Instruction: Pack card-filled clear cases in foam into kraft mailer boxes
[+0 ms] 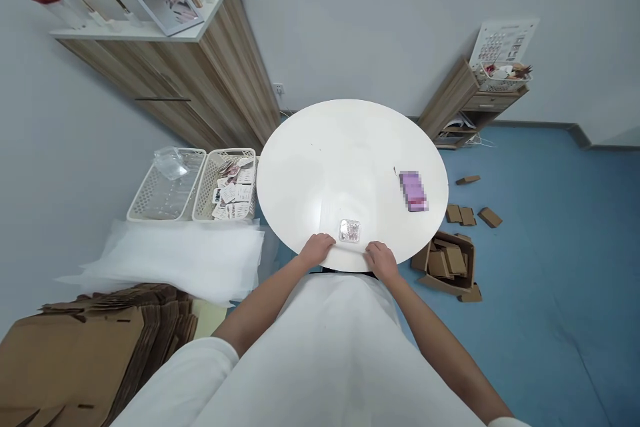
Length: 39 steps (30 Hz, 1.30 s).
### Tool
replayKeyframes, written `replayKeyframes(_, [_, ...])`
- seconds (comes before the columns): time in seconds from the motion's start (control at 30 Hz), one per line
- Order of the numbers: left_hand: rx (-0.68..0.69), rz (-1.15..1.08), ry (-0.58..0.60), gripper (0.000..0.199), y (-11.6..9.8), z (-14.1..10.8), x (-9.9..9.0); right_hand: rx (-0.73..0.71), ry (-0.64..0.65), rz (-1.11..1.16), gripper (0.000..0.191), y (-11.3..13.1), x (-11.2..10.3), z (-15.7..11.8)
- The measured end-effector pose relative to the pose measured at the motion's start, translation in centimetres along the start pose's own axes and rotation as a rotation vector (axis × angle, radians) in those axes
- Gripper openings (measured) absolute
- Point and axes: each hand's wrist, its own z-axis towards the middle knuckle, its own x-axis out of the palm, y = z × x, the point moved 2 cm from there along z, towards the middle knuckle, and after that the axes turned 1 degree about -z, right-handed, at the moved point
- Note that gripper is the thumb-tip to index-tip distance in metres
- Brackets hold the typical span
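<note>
A thin white sheet [351, 248], which looks like packing foam, lies at the near edge of the round white table [345, 147]. My left hand [318, 249] is closed on its near left corner. At the near right corner my right hand [382, 260] grips the same sheet, fingers curled over the edge. Between and just beyond both hands, a small clear square case [349, 231] with small pinkish pieces inside rests on the sheet. How far the sheet reaches across the table is hard to make out, white on white.
A blurred purple packet [413, 191] lies on the table's right side. To the left stand a basket of cards [200, 208], another white basket [134, 212], stacked foam sheets [175, 257] and flattened cardboard boxes [75, 353]. An open carton [427, 277] sits on the floor at right.
</note>
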Motion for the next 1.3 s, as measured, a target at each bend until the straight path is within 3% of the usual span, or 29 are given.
replayKeyframes(0.23, [-0.166,-0.218,-0.09,0.024,1.2,1.0,-0.9,0.264,0.029,0.141,0.029,-0.6,-0.8,2.3])
replayKeyframes(0.47, [-0.317,-0.079,-0.169,0.018,1.6,2.2,-0.3,0.373,0.066,0.0,0.025,-0.2,-0.8,4.5])
replayKeyframes(0.6, [-0.23,0.085,-0.199,0.03,0.8,2.3,0.1,0.296,-0.054,-0.156,0.015,0.5,-0.3,4.7])
replayKeyframes(0.7, [-0.026,0.182,-0.205,0.036,-0.1,2.6,0.2,0.104,-0.162,-0.221,0.017,1.2,-0.1,4.8])
replayKeyframes(0.8, [0.19,0.26,-0.155,0.031,-0.8,2.8,0.3,-0.123,-0.125,-0.216,0.027,1.6,0.3,4.8])
replayKeyframes(0.87, [0.252,0.328,-0.13,0.027,-1.0,2.8,0.3,-0.173,-0.079,-0.196,0.025,1.5,0.4,4.7])
replayKeyframes(0.97, [0.283,0.386,-0.09,0.026,-1.1,2.9,0.3,-0.192,0.006,-0.143,0.02,1.2,0.4,4.7])
replayKeyframes(1.07, [0.279,0.373,-0.029,0.034,-1.3,3.4,0.2,-0.204,0.077,-0.108,0.029,1.2,0.3,5.1])
replayKeyframes(1.3, [0.227,0.34,0.057,0.031,-2.1,3.9,-0.3,-0.219,0.112,-0.103,0.028,1.6,0.0,5.1])
